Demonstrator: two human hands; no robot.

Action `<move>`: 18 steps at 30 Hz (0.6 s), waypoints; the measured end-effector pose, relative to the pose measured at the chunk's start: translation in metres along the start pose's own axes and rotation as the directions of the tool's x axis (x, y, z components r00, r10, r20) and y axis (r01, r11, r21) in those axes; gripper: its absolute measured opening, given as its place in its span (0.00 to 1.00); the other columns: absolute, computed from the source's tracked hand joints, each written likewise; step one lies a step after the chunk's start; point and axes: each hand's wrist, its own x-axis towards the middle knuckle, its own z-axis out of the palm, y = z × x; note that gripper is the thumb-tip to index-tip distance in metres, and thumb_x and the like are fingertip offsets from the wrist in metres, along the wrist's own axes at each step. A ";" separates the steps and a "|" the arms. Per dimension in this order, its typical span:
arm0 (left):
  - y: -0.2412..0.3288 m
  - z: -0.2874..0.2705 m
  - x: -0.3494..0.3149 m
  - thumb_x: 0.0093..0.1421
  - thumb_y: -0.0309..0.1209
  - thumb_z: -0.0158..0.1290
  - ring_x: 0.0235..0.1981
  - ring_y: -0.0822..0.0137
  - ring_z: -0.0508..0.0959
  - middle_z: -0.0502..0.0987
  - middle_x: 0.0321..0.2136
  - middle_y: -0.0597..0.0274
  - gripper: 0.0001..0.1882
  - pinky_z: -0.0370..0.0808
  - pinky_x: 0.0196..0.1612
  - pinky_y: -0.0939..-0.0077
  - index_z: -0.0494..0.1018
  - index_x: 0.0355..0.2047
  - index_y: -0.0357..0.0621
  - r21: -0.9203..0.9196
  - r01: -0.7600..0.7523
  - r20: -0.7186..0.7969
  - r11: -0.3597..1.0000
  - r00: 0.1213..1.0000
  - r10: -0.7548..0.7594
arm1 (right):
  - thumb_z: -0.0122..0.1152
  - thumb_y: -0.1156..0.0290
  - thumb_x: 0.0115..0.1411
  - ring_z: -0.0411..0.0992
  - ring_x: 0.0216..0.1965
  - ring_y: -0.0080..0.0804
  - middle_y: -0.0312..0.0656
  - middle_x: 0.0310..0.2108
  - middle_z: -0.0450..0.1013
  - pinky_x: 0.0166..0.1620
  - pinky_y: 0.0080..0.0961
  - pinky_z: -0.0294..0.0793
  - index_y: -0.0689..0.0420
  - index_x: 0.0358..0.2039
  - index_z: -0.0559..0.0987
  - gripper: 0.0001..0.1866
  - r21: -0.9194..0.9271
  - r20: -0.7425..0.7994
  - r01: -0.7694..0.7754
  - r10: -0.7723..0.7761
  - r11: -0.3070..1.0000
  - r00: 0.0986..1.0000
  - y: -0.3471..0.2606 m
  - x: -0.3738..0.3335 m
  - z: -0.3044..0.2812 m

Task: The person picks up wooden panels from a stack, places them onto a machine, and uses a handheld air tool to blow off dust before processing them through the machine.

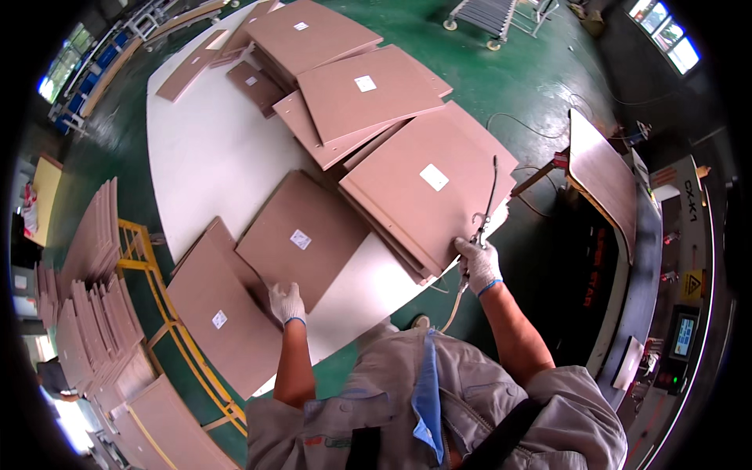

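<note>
Remotely, I have the right hand closed round the air gun; the left hand, pinch unclear, meets the brown panel leftward of it, likely stiff, heavyish, best held by opposite edges.

White labels noted on brown boards, print illegible; dark lettering and yellow warning triangle on grey machine; red lettering on black surface
</note>
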 end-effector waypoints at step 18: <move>0.383 -0.043 -0.141 0.64 0.27 0.61 0.30 0.77 0.79 0.81 0.30 0.65 0.08 0.77 0.36 0.78 0.80 0.40 0.33 -0.520 -0.282 0.565 0.806 0.594 0.572 | 0.62 0.61 0.73 0.67 0.20 0.15 0.45 0.39 0.82 0.21 0.17 0.65 0.65 0.59 0.78 0.22 -0.052 0.077 0.239 -0.235 0.970 0.969 -0.036 -0.086 -0.083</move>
